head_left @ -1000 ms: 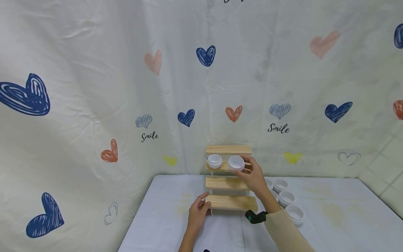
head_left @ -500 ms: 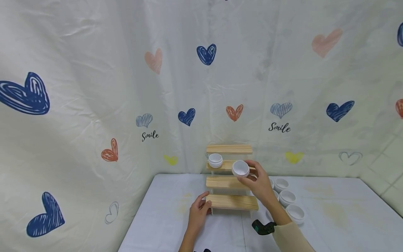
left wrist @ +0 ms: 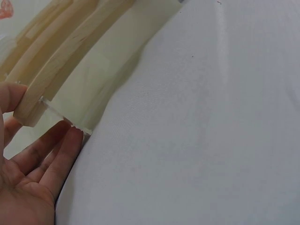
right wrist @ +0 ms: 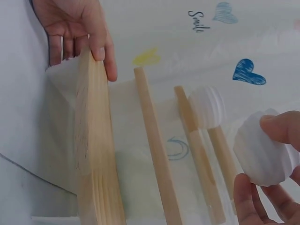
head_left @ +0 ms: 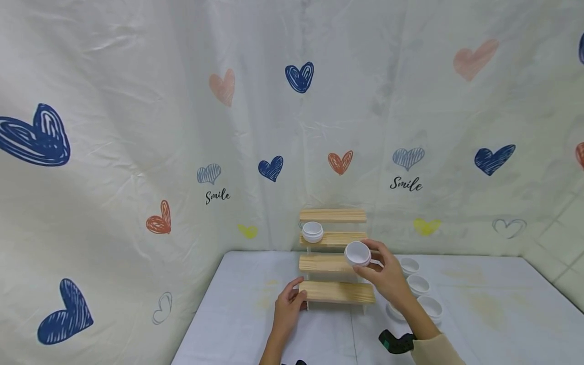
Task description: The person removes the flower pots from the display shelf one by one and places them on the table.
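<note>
A tiered display stand [head_left: 337, 292] of pale wooden boards on clear supports stands against the curtain. My left hand [head_left: 287, 308] holds the left end of its lowest board; in the left wrist view the thumb lies on the board and the fingers touch the clear leg [left wrist: 56, 108]. In front of the boards' right side, my right hand [head_left: 388, 278] grips a small white bowl [head_left: 357, 253] by its side, tilted with its mouth toward me. The right wrist view shows this bowl's ridged outside [right wrist: 262, 152]. Another white bowl [head_left: 312, 232] sits at the left of the second board from the top.
Several more white bowls [head_left: 430, 306] stand on the white-covered table [head_left: 483, 314] right of the stand, partly hidden behind my right forearm. A white curtain [head_left: 246, 126] printed with hearts hangs behind. A black strap device [head_left: 396, 342] is on my right wrist.
My right hand has drawn the bowl away from the second board from the top, moving right and down toward me. My left hand keeps its place on the lowest board.
</note>
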`<state>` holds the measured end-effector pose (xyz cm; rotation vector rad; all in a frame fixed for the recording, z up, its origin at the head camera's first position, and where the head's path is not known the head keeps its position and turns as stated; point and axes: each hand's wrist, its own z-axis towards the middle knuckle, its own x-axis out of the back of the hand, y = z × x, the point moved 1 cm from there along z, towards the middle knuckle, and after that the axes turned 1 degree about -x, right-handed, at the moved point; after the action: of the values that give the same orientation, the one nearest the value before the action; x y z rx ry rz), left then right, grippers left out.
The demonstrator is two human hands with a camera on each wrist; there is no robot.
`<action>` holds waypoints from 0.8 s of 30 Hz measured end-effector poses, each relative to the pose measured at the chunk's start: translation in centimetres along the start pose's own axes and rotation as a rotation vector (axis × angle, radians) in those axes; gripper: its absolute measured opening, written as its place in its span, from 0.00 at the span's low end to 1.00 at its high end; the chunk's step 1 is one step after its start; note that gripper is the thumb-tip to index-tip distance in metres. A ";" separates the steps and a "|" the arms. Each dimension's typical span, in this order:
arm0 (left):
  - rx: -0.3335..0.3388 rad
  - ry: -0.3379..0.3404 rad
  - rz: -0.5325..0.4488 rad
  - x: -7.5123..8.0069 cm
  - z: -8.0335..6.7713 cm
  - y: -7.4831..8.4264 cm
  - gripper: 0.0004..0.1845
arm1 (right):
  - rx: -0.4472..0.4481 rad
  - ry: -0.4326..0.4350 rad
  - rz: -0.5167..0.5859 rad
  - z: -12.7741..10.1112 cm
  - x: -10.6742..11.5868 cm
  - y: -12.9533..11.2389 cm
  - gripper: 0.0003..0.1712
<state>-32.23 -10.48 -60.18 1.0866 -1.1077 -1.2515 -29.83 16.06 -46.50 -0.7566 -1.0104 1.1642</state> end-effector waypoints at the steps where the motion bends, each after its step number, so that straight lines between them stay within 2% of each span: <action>1: 0.000 0.000 -0.002 0.0 0.0 0.0 0.21 | -0.001 0.001 -0.003 -0.1 0.1 0.0 0.39; 8: 0.009 0.003 -0.011 -0.1 0.0 0.1 0.21 | -0.009 -0.002 -0.055 -0.8 0.9 0.3 0.40; 24: -0.032 0.011 0.011 -0.1 0.0 -0.1 0.22 | -0.031 0.017 -0.095 -1.5 1.6 0.8 0.40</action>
<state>-32.21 -10.34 -60.24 1.0603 -1.0808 -1.2494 -28.62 17.83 -47.40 -0.7345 -1.0417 1.0610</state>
